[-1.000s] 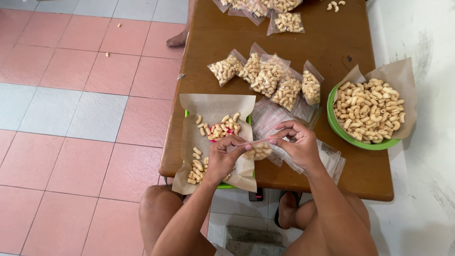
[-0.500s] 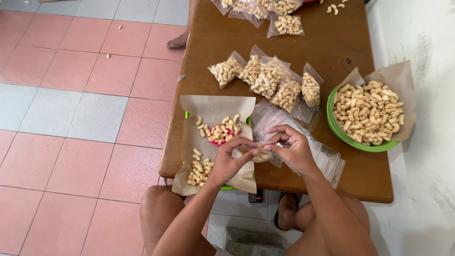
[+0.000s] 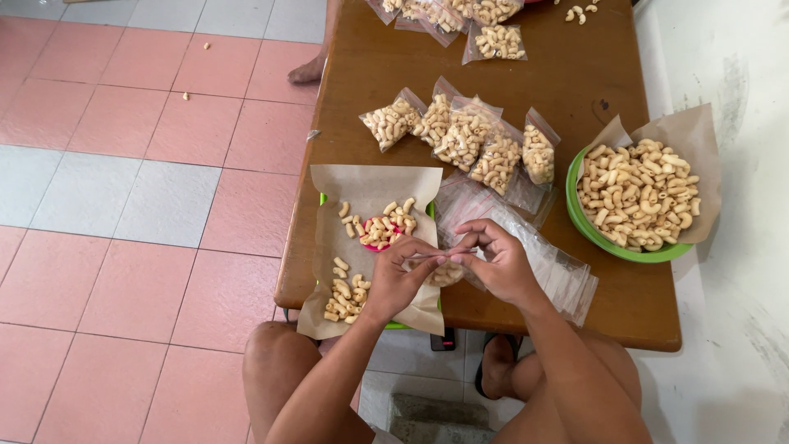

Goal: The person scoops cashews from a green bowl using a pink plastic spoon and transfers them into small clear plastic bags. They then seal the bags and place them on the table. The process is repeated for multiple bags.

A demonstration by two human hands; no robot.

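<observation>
My left hand [image 3: 400, 277] and my right hand [image 3: 496, 261] meet at the near edge of the brown table [image 3: 567, 99]. Both pinch the top of a small clear plastic bag [image 3: 446, 271] partly filled with pale curled snacks. Just left of the hands lies a sheet of brown paper [image 3: 370, 189] over a green tray, with loose snacks and a small pink cup [image 3: 379, 233] full of them. A stack of flat clear bags [image 3: 551, 267] lies under and to the right of my right hand.
Several filled bags [image 3: 465, 136] lie in a row mid-table, more filled bags [image 3: 491, 39] at the far end. A green bowl [image 3: 625, 247] lined with paper and heaped with snacks sits at right by the white wall. Someone's bare foot [image 3: 309, 72] rests on the tiled floor.
My hands have drawn closer together over the bag and now pinch its top edge between the fingertips. Nothing else on the table has moved.
</observation>
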